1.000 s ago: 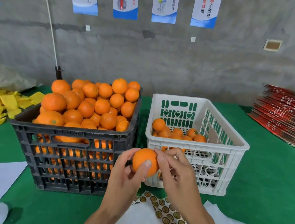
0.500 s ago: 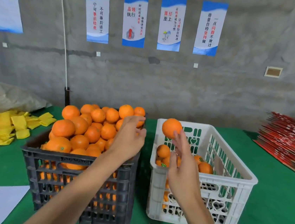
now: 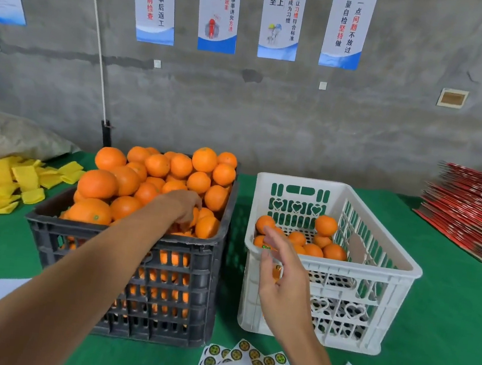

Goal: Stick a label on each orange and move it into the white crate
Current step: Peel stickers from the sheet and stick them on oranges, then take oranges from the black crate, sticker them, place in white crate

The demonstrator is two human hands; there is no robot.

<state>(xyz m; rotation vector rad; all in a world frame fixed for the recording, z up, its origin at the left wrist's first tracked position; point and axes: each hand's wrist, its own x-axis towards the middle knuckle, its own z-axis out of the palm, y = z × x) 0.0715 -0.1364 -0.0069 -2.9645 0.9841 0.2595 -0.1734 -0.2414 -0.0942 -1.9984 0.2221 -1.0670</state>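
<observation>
Orange (image 3: 325, 225) dropped in crate, right grip (image 3: 282, 272) empty

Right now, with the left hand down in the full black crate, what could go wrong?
1. The oranges are heaped above the rim of the black crate. The left hand is reaching into the pile, and pulling one out may send others rolling onto the table.
2. The right hand is open and empty in front of the white crate, while the label sheet lies nearer the person; an orange might go across unlabelled.
</observation>
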